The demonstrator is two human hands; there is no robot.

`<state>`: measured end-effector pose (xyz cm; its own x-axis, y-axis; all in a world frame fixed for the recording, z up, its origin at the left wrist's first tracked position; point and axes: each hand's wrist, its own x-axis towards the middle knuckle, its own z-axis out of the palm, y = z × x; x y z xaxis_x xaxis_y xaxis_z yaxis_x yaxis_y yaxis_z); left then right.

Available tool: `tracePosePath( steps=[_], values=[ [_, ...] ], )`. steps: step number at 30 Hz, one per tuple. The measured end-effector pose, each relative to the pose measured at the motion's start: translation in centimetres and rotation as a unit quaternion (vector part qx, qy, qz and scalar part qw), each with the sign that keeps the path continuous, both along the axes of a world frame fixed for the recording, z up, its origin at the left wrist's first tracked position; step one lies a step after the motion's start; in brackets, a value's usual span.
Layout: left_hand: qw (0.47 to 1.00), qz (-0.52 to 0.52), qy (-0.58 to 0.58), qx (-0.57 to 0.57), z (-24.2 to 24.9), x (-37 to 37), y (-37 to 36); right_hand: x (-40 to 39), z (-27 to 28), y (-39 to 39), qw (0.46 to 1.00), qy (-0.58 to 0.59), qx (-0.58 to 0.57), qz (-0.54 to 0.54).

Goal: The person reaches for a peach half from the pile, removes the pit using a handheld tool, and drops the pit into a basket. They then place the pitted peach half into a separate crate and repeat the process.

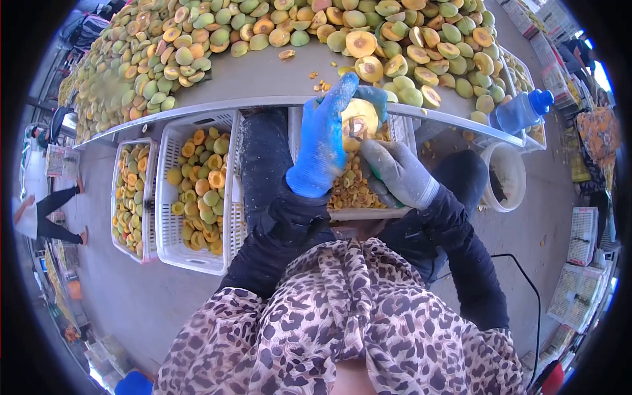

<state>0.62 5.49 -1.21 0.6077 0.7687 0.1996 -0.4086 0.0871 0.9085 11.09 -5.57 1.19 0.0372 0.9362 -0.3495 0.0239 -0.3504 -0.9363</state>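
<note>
My left hand (322,141), in a blue glove, is closed around a halved yellow peach (359,118) just over the table's front edge. The cut face, with a brownish pit hollow, is turned towards me. Close against the lower side of the fruit is my right hand (400,172), in a grey glove, its fingers wrapped round a slim tool with a green handle. Most of this tool, its working end included, is hidden by the fingers. Beneath both hands a white crate (359,214) holds many small orange-brown fruit scraps (352,187).
Halved peaches (263,26) are heaped across the metal table (257,76). A blue bottle (520,112) lies near its right edge, above a white bucket (505,178). White crates (191,260) of fruit stand on the left. Another person (49,207) is at far left.
</note>
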Motion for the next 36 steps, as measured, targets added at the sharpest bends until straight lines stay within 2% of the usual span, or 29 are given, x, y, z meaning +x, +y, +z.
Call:
tracePosePath(
  steps=[1, 3, 4, 6, 10, 11, 12, 13, 15, 16, 17, 18, 19, 20, 21, 22, 23, 24, 25, 26, 27, 28, 29, 30, 31, 32, 34, 35, 36],
  values=[
    [1.0, 0.001, 0.001, 0.001, -0.6, 0.1, 0.1, 0.2, 0.0, -0.1, 1.0, 0.001, 0.001, 0.001],
    [0.96, 0.127, 0.063, 0.242, -1.8, 0.5, 0.4, 0.9, 0.3, -0.7, 0.975, 0.204, -0.078, 0.043],
    [0.961, 0.122, 0.061, 0.24, -2.2, 0.8, 0.9, 1.0, 0.5, -0.7, 0.975, 0.203, -0.079, 0.038],
    [0.983, -0.038, 0.009, 0.179, -1.2, 0.5, 1.6, 0.9, 1.0, -0.6, 0.993, 0.061, -0.088, 0.047],
    [0.994, -0.051, -0.012, 0.094, -1.1, 1.3, 0.5, 1.4, 0.4, -0.8, 0.995, 0.018, -0.088, 0.051],
    [0.99, -0.039, -0.073, 0.117, -1.0, 1.5, -0.1, 1.3, 1.0, -1.2, 0.974, 0.181, -0.123, 0.055],
    [0.98, -0.024, -0.136, 0.14, -1.0, 1.7, -0.4, 1.2, 1.3, -1.4, 0.927, 0.337, -0.154, 0.061],
    [0.98, -0.02, -0.137, 0.141, -1.1, 1.8, -0.4, 1.1, 0.8, -1.4, 0.927, 0.335, -0.156, 0.064],
    [0.964, 0.011, -0.156, 0.215, -1.5, 1.9, -0.2, 0.4, -1.3, -1.5, 0.827, 0.542, -0.119, 0.085],
    [0.963, 0.012, -0.156, 0.219, -1.4, 1.8, 0.0, -0.2, -1.8, -1.2, 0.828, 0.542, -0.116, 0.088],
    [0.982, -0.038, -0.183, 0.035, -1.3, 1.6, 0.0, -1.1, -2.2, -1.2, 0.78, 0.612, -0.093, 0.084],
    [0.964, -0.086, -0.202, -0.154, -1.4, 1.6, 0.0, -1.6, -2.5, -1.4, 0.727, 0.679, -0.071, 0.077],
    [0.963, -0.086, -0.202, -0.154, -1.6, 1.6, 0.6, -1.8, -2.1, -1.9, 0.727, 0.678, -0.071, 0.077],
    [0.928, 0.004, -0.238, -0.286, -2.2, 1.5, 1.7, -1.8, -1.3, -2.4, 0.792, 0.609, -0.045, 0.013],
    [0.867, 0.097, -0.268, -0.409, -2.9, 1.0, 2.5, -1.8, -0.8, -2.6, 0.844, 0.533, -0.021, -0.047],
    [0.874, 0.133, -0.261, -0.387, -4.0, 0.3, 3.1, -1.4, -0.8, -1.9, 0.975, 0.185, -0.04, -0.117],
    [0.875, 0.139, -0.259, -0.385, -5.7, -0.2, 3.5, -0.6, -4.0, -1.4, 0.986, -0.116, 0.038, -0.116],
    [0.906, 0.155, -0.19, -0.345, -7.9, -0.7, 3.6, 0.2, -6.7, -1.3, 0.918, -0.375, 0.059, -0.115],
    [0.931, 0.165, -0.124, -0.302, -8.8, -0.8, 3.7, 1.0, -8.0, -1.0, 0.781, -0.61, 0.077, -0.105],
    [0.895, 0.079, -0.179, -0.402, -4.8, -1.5, 1.9, 1.3, -7.1, -0.2, 0.779, -0.614, 0.08, -0.103],
    [0.892, 0.085, -0.181, -0.405, -5.2, -1.9, 0.9, 1.1, -5.6, 0.4, 0.786, -0.594, 0.13, -0.113],
    [0.969, 0.111, -0.095, -0.201, -5.9, -2.3, -0.4, 0.3, -5.0, 0.4, 0.795, -0.568, 0.173, -0.125],
    [0.992, 0.125, -0.007, 0.021, -6.4, -2.4, -0.7, 0.0, -4.9, 0.9, 0.795, -0.567, 0.174, -0.125],
    [0.939, 0.156, 0.167, 0.255, -7.1, -3.0, -0.2, -0.1, -4.8, 1.6, 0.783, -0.577, 0.2, -0.115],
    [0.939, 0.156, 0.165, 0.256, -7.6, -3.0, -0.4, -0.2, -4.6, 1.9, 0.771, -0.587, 0.223, -0.105],
    [0.934, 0.169, 0.157, 0.271, -6.8, -2.9, -0.9, -0.1, -4.3, 2.0, 0.757, -0.623, 0.182, -0.069],
    [0.929, 0.184, 0.15, 0.285, -6.6, -2.8, -1.3, -0.9, -4.4, 2.0, 0.743, -0.646, 0.16, -0.069],
    [0.972, 0.174, 0.1, 0.126, -7.1, -2.8, -1.2, -1.1, -4.5, 1.9, 0.729, -0.667, 0.136, -0.07],
    [0.986, 0.155, 0.048, -0.037, -6.5, -2.7, -1.2, -1.1, -5.5, 2.0, 0.729, -0.667, 0.136, -0.073]
  ],
)
